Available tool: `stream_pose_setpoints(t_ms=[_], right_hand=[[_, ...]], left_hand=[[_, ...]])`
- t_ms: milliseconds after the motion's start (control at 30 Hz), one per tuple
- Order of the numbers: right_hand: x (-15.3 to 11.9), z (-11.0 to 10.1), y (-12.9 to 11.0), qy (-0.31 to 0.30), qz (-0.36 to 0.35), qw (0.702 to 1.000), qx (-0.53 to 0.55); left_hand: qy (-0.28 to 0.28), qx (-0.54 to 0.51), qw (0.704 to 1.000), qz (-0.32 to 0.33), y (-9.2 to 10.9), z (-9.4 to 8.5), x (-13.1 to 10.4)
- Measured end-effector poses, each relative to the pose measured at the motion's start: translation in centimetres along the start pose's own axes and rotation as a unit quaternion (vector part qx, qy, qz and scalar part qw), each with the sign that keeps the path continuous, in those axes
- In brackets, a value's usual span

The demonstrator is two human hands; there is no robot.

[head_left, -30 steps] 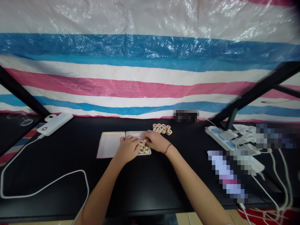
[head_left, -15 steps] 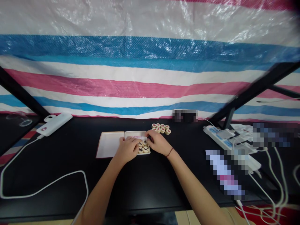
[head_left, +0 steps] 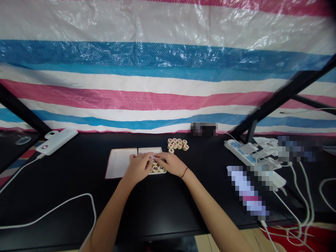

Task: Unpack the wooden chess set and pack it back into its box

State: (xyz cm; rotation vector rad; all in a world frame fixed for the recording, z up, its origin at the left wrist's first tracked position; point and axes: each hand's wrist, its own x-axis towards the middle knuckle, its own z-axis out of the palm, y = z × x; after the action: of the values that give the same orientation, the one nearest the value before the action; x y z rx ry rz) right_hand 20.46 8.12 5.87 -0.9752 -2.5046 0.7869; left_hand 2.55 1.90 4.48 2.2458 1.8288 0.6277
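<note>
A: Here we are at the white box point(head_left: 149, 150), both hands right over it! The right hand point(head_left: 172, 163) is curled across its right side, the left hand point(head_left: 138, 168) arches over its left. Gripping anything?

B: A pale scrap of film point(head_left: 153, 156) shows right at their fingertips, above the box. Which hand pinches it, and how firmly, I cannot tell; neither is balled into a fist.

A: So what makes for good handling?

B: Light fingertips, I'd say! Keep the film clear of the black-marked pieces point(head_left: 155, 168) inside the box, and let no knuckle tip them out.

A: Numbers, please!

B: One box, one open lid point(head_left: 122, 163) just beside it on the left, one scrap. Inside the box, three black-marked pieces show clearly; the hands hide any others. Beyond its right corner, nine red-marked pieces point(head_left: 175, 145): four behind, four in front, one nearer the box.

A: And farther out?

B: One power strip point(head_left: 240, 151), well right of the box!
</note>
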Motion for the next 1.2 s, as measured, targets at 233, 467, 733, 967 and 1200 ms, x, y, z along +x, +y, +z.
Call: stream_pose_setpoints(t_ms=[233, 467, 733, 967, 1200], right_hand=[[0.3, 0.2, -0.4, 0.002, 0.031, 0.999, -0.025], [-0.1, 1.5, 0.1, 0.076, 0.075, 0.994, 0.023], [-0.8, 1.9, -0.6, 0.194, 0.018, 0.979, 0.054], [-0.9, 2.9, -2.1, 0.210, -0.027, 0.974, 0.077], [-2.4, 1.3, 1.1, 0.370, 0.152, 0.916, 0.043]], left_hand=[[-0.020, 0.048, 0.998, -0.026, -0.6, -0.2, -0.1], [-0.032, 0.032, 0.999, -0.023, -0.2, -0.5, -0.3], [0.085, -0.100, 0.990, -0.044, -0.1, -0.7, 0.0], [0.068, -0.416, 0.896, -0.137, 0.9, -0.2, 0.1], [0.155, -0.470, 0.847, -0.194, 0.5, 0.0, 0.3]])
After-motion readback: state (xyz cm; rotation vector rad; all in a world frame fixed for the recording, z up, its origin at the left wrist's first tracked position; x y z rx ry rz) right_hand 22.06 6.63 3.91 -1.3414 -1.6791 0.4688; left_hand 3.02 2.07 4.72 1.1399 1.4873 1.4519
